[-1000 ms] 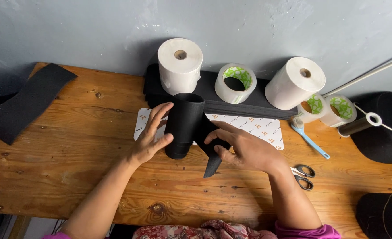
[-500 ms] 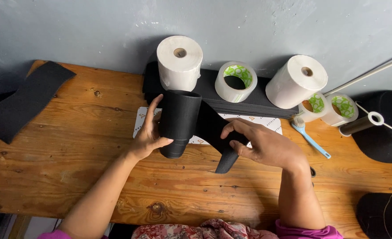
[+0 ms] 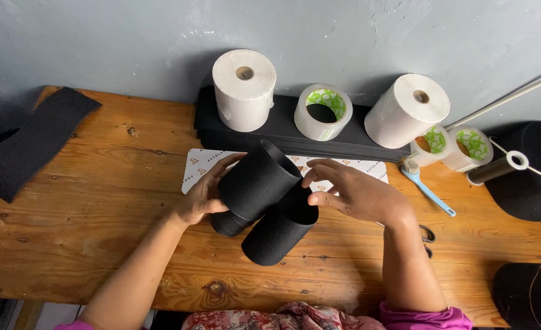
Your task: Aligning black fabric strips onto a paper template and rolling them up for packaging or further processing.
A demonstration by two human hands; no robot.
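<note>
My left hand (image 3: pixel 202 198) grips a black felt sheet rolled into a tube (image 3: pixel 255 183), tilted with its open end up and to the right. My right hand (image 3: pixel 353 194) holds the loose end of the same black sheet, curled into a second tube (image 3: pixel 277 235) just below and in front of the first. Both rolls hover over the wooden table (image 3: pixel 99 201), above a white patterned card (image 3: pixel 198 166).
Two white paper rolls (image 3: pixel 244 90) (image 3: pixel 408 110) and a tape roll (image 3: pixel 322 112) stand on a stack of black sheets (image 3: pixel 282 131) by the wall. A black strip (image 3: pixel 29 143) lies far left. More tape rolls (image 3: pixel 472 146), a blue-handled brush (image 3: pixel 426 186), scissors (image 3: pixel 428 235) and black rolls (image 3: pixel 530 174) are on the right.
The black roll tilted from upright to slanted. My right hand curled the loose end into a second tube beneath it.
</note>
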